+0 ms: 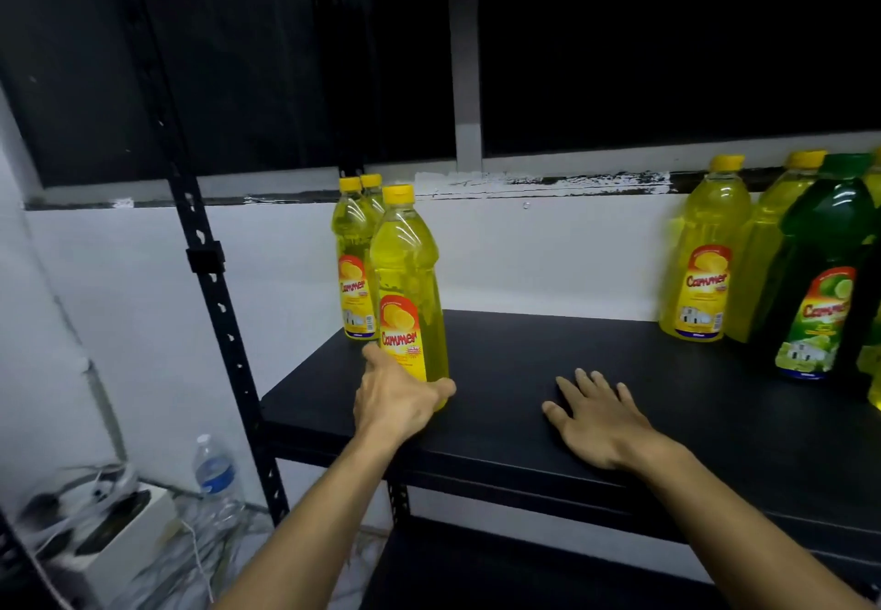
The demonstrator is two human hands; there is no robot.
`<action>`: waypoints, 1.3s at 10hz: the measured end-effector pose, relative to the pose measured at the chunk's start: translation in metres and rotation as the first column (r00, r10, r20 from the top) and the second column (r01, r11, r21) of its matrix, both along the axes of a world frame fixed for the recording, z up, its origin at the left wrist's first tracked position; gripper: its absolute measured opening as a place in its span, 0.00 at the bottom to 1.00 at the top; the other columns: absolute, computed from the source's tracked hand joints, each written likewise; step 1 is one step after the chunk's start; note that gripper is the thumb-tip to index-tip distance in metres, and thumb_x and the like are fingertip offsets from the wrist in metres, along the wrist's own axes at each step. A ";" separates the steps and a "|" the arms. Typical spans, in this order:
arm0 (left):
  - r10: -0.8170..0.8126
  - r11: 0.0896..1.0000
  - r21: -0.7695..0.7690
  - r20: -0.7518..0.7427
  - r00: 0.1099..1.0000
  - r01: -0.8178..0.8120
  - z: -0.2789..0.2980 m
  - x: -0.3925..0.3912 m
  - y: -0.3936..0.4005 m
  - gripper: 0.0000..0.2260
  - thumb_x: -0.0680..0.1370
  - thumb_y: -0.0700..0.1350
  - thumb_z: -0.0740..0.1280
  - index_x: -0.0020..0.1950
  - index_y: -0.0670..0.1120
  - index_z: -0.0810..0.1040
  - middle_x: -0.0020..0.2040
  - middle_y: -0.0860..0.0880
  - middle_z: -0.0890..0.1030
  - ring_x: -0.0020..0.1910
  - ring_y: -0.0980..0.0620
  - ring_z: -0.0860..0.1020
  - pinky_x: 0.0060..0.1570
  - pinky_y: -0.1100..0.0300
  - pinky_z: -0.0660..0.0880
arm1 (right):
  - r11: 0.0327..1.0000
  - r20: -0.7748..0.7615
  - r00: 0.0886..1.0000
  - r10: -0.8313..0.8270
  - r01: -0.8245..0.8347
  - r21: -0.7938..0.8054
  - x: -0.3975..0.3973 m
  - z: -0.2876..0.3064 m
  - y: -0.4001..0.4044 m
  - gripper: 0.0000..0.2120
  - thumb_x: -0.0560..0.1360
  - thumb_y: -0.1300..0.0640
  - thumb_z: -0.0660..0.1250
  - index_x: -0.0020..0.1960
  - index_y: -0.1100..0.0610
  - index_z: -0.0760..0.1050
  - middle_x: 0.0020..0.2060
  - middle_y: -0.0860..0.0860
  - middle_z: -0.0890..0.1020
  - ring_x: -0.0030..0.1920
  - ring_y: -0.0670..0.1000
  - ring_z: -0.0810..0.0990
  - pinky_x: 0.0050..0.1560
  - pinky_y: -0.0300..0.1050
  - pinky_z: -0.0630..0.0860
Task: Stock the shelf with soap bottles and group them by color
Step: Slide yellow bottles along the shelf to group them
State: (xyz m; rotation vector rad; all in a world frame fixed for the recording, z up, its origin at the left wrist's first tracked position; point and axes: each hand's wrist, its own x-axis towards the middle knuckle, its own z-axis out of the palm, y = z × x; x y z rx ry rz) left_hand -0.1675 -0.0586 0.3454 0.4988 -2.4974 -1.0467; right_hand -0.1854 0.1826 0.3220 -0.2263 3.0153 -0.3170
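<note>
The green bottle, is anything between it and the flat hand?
No. Only bare shelf lies between the right hand and the green bottle. Yellow bottles stand behind and beside it, not in the way.

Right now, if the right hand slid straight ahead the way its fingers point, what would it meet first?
Probably nothing soon. The right hand lies flat on the black shelf, fingers pointing toward the back wall. That lane looks free between the left yellow bottles and the right group; depth is uncertain.

"Cammer" reads in red script on four bottle labels — the near-left yellow bottle [409, 304], the one behind it [352, 266], the right yellow bottle [705, 256] and the green bottle [820, 275]. Smaller print is illegible.
</note>
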 end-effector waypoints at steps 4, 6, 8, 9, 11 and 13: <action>0.048 0.998 0.048 -0.047 0.998 -0.045 0.000 -0.069 -0.108 0.38 0.67 0.53 0.79 0.66 0.45 0.59 0.55 0.46 0.73 0.50 0.46 0.74 0.47 0.52 0.74 | 0.999 -0.048 0.999 0.001 -0.002 -0.037 -0.011 -0.004 -0.011 0.33 0.79 0.35 0.43 0.79 0.50 0.47 0.79 0.49 0.44 0.77 0.48 0.39 0.77 0.51 0.39; 0.036 0.998 0.052 -0.074 0.997 -0.032 -0.006 -0.087 -0.123 0.36 0.67 0.52 0.79 0.64 0.45 0.60 0.55 0.46 0.74 0.50 0.46 0.74 0.46 0.53 0.74 | 1.000 -0.049 0.999 -0.005 0.004 -0.025 -0.012 -0.004 -0.013 0.33 0.79 0.35 0.42 0.79 0.49 0.46 0.78 0.48 0.43 0.77 0.47 0.39 0.77 0.50 0.39; 0.036 0.998 0.054 -0.080 0.996 -0.032 -0.010 -0.099 -0.127 0.38 0.67 0.53 0.79 0.66 0.46 0.60 0.56 0.47 0.73 0.52 0.46 0.75 0.48 0.52 0.76 | 1.000 -0.052 0.999 -0.009 0.008 -0.018 -0.011 -0.004 -0.013 0.33 0.79 0.35 0.42 0.79 0.50 0.46 0.78 0.48 0.43 0.77 0.47 0.39 0.77 0.50 0.39; 0.043 0.998 0.047 -0.080 0.996 -0.039 -0.012 -0.101 -0.128 0.39 0.67 0.55 0.79 0.66 0.46 0.59 0.57 0.47 0.73 0.53 0.46 0.75 0.50 0.50 0.78 | 1.000 -0.052 0.999 -0.011 0.010 -0.017 -0.010 -0.004 -0.013 0.33 0.79 0.35 0.42 0.79 0.50 0.46 0.78 0.48 0.43 0.77 0.47 0.39 0.77 0.50 0.39; 0.064 0.997 0.042 -0.089 0.994 -0.060 -0.013 -0.102 -0.126 0.38 0.66 0.55 0.79 0.66 0.46 0.60 0.55 0.47 0.73 0.51 0.47 0.75 0.48 0.51 0.77 | 1.000 -0.056 0.998 -0.013 0.011 -0.024 -0.009 -0.003 -0.013 0.33 0.79 0.35 0.43 0.79 0.49 0.47 0.79 0.48 0.44 0.77 0.47 0.40 0.77 0.50 0.39; 0.097 0.995 0.016 -0.091 0.991 -0.095 -0.014 -0.102 -0.125 0.38 0.66 0.57 0.79 0.65 0.45 0.60 0.55 0.47 0.74 0.49 0.46 0.74 0.48 0.50 0.76 | 0.999 -0.057 0.998 -0.013 0.011 -0.034 -0.007 0.000 -0.014 0.33 0.80 0.35 0.43 0.79 0.50 0.47 0.79 0.48 0.44 0.77 0.47 0.40 0.77 0.50 0.39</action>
